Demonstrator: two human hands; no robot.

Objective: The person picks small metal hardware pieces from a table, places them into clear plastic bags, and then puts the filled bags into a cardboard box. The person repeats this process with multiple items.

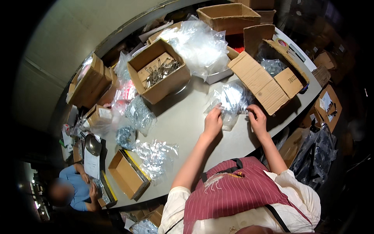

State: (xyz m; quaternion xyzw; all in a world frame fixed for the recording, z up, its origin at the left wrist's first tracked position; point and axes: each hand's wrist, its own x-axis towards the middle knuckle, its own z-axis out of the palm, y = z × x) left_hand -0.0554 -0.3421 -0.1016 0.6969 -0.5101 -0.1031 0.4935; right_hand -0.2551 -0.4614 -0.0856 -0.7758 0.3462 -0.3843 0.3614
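Observation:
A clear plastic bag (230, 96) with shiny contents, whose kind I cannot make out, lies on the table in front of me. My left hand (214, 121) pinches its near left edge between closed fingers. At the bag's right side, my right hand (258, 121) has curled fingers with the tips closed on the edge. Beyond the bag to the left stands an open cardboard box (165, 84) holding several metal clip-like parts. Close by on the right is a larger cardboard box (259, 80) with its flaps folded out and clear bags inside.
A heap of clear plastic bags (198, 46) lies at the back. Filled bags (140, 115) and loose clear film (156, 156) lie to the left, near a shallow cardboard tray (125, 175). At the far left, a person in a blue shirt (76, 187) handles another tray.

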